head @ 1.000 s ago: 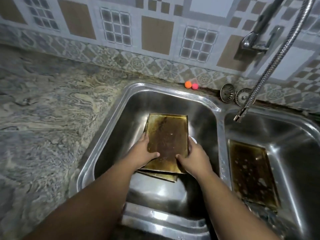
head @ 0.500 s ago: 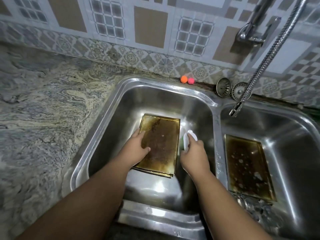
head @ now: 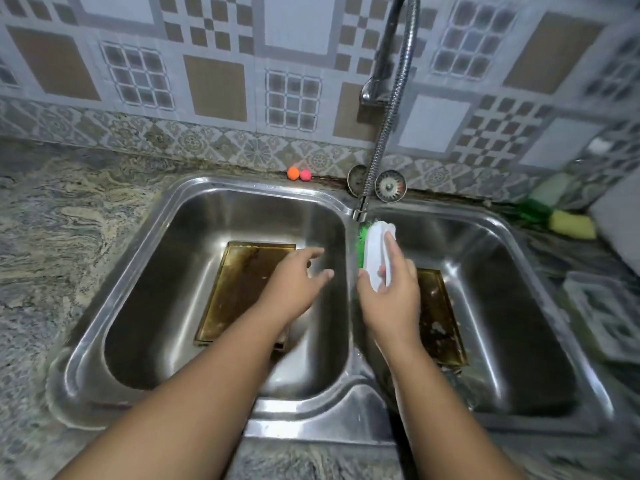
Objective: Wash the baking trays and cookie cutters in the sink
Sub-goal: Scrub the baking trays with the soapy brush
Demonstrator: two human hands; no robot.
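**Q:** What are your hands doing?

**A:** My right hand (head: 391, 296) grips a white scrubbing brush (head: 375, 251). The fingers are curled round its back and the green bristles face left. I hold it upright above the divider between the two basins, just under the tip of the tap hose (head: 384, 133). I judge that is so water can wet it before scrubbing, though I see no water running. My left hand (head: 294, 282) holds nothing. Its fingers are spread open above the right edge of the tray in the left basin, probably free to steady it.

**Q:** And what is in the sink?

**A:** The steel double sink (head: 114, 271) is set into a marbled desk (head: 52, 237). In the left basin a brown-stained baking tray (head: 242, 282) lies flat on the bottom; I cannot tell whether another lies beneath it. In the right basin a second tray (head: 440, 317), just as stained, lies flat near the divider, partly hidden by my right wrist. I cannot make out any cookie cutters. A yellow sponge (head: 571, 225) sits on the desk beyond the sink's back right corner.
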